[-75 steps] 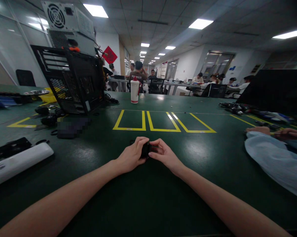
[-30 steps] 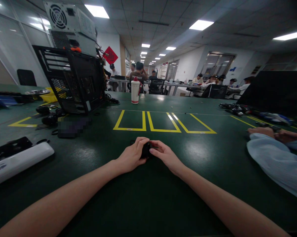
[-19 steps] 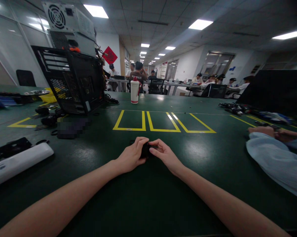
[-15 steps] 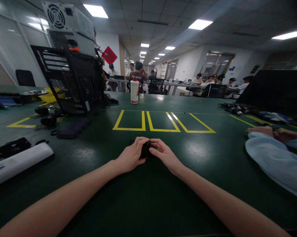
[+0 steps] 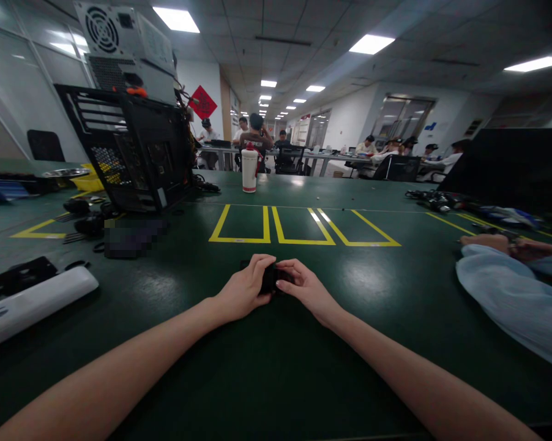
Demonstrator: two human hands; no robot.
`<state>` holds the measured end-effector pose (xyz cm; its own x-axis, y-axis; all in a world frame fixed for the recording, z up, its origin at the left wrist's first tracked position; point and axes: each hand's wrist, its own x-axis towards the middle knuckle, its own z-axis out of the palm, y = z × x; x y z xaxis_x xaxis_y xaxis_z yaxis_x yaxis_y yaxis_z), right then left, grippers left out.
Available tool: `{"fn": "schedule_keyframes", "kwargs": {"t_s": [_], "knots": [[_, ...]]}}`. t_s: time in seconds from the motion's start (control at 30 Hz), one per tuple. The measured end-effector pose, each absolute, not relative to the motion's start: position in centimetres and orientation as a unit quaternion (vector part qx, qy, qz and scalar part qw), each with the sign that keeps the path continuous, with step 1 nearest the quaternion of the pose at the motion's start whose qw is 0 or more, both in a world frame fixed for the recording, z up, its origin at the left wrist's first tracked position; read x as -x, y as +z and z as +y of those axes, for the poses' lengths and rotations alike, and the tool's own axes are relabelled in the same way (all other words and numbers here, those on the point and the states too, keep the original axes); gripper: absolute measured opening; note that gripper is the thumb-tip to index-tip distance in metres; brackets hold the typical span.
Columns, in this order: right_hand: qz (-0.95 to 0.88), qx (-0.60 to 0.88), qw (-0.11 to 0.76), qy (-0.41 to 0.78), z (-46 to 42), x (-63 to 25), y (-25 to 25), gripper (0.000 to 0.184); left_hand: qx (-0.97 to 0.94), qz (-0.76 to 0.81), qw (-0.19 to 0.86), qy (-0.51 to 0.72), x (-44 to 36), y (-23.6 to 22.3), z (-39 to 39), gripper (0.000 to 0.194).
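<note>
Black object: the small black object is at bench centre, between both hands and largely covered by them.
Left hand: the left hand has its grip wrapped over the object from the left.
Right hand: the right hand meets the object's right side, thumb and fingertips a narrow gap apart; whether this grip clamps anything cannot be told.
Change: against one second ago, right thumb and fingers stand slightly wider; left hand and object hold position.
Writing: "PUMPKIN" reads on a distant person's brown shirt; print on the white cup is too small to read.
Axis: one dark end shows past the left fingers, a face is turned toward the right hand; long axis cannot be settled.
Bench: on the green bench, yellow tape outlines lie beyond the hands.
Left side: black computer case.
Right side: a co-worker's light blue sleeve.
</note>
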<state>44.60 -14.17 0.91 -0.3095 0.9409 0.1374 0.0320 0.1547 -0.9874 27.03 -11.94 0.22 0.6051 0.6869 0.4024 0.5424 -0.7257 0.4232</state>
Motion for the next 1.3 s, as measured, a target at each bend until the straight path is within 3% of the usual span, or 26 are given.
{"fn": "schedule_keyframes", "kwargs": {"t_s": [0.17,0.33,0.53,0.73,0.97,1.1,1.2,1.3], "knots": [[-0.673,0.473,0.401,0.402,-14.2,-45.2,1.1,0.042,-0.878,0.372,0.138,0.267,-27.1,0.4,-11.7,0.063],[-0.716,0.485,0.323,0.384,-14.4,-45.8,1.3,0.061,-0.853,0.425,0.187,0.237,-26.8,0.6,-10.6,0.063],[-0.724,0.5,0.324,0.347,-14.5,-45.8,1.1,0.046,-0.835,0.43,0.262,0.223,-26.2,1.0,-9.9,0.064],[-0.734,0.515,0.305,0.321,-14.6,-45.9,1.1,0.043,-0.831,0.421,0.287,0.222,-26.3,1.2,-10.6,0.065],[-0.761,0.51,0.245,0.317,-19.5,-44.3,3.3,0.065,-0.846,0.396,0.295,0.202,-26.2,2.5,-16.3,0.057],[-0.769,0.493,0.175,0.369,-23.1,-43.4,4.2,0.073,-0.855,0.391,0.308,0.145,-25.4,2.9,-20.3,0.072],[-0.752,0.461,0.162,0.444,-24.9,-42.9,3.9,0.063,-0.852,0.398,0.335,0.061,-24.6,3.1,-22.4,0.073],[-0.716,0.479,0.231,0.453,-26.3,-42.1,2.9,0.041,-0.832,0.411,0.372,0.026,-23.9,3.5,-23.6,0.058]]}}
